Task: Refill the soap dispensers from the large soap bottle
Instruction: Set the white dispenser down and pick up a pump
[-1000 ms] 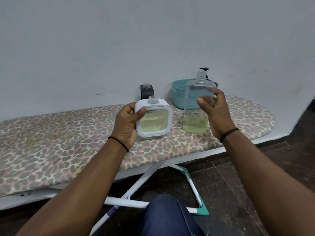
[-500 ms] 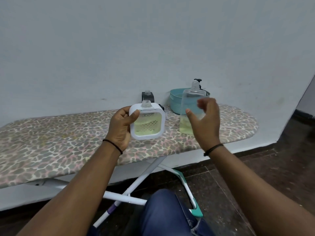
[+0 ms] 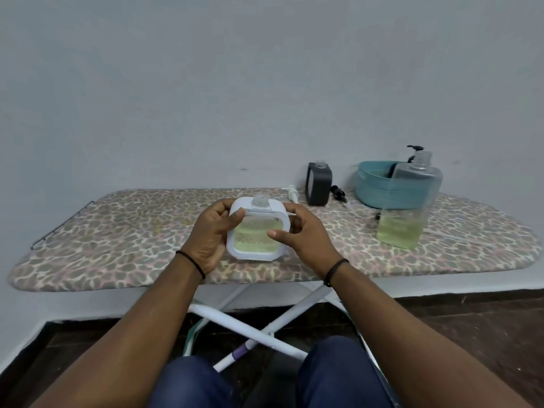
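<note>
Both hands grip the white soap dispenser (image 3: 256, 229): left hand (image 3: 212, 231) wraps its left edge, right hand (image 3: 300, 235) pinches the right, just above the ironing board (image 3: 117, 231). Its neck is uncapped, so any tilt could slop green soap onto the cloth cover. Rounded-square plastic frame, clear window. The large soap bottle (image 3: 407, 207) stands apart, right, open-necked, clear, roughly a third full

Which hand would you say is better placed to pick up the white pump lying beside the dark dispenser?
Right, probably. The right hand is nearer the white pump, and the left hand already grips the white dispenser, so it could keep holding alone.
</note>
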